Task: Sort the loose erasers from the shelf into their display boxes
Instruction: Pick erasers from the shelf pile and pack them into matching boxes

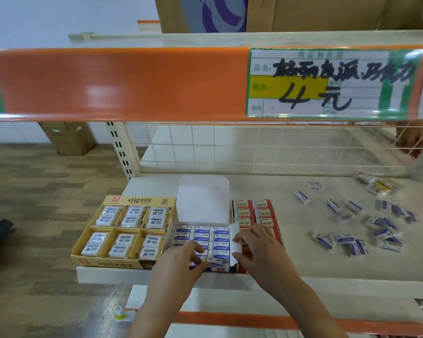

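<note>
Left hand [181,258] grip: fingertips pinched on one blue-and-white eraser [211,261], pressing it into the front row of the middle display box [226,269]. Right hand [257,242] grip: fingers curled on the box's white side flap [235,234], holding it back off the row.

Step in hand, as I read it: seating an eraser in the blue box. Slots behind the left grip look filled with matching "ERASER" sleeves; front row near the fingers looks only part-filled, but the hand hides some of it.

Around the grips:
- left of the left grip: yellow display box [83,257], six compartments of white 2B erasers, looks full
- just beyond and right of the right grip: red display box [254,211], partly under that hand
- well right of both grips: loose erasers [352,223] scattered on the shelf [266,189], mostly blue-and-white; at the far back right a few with yellow or other wrappers [381,185], too blurred to read
- box lid [202,198] stands open behind the grips

Next move, judgement only: release once the eraser sits flush, keep the flap clear, then reach right for another blue one. Odd-coloured ones at the back likely need another box; check labels first.

Risk: skewed insert jams the row or folds the flap in.
</note>
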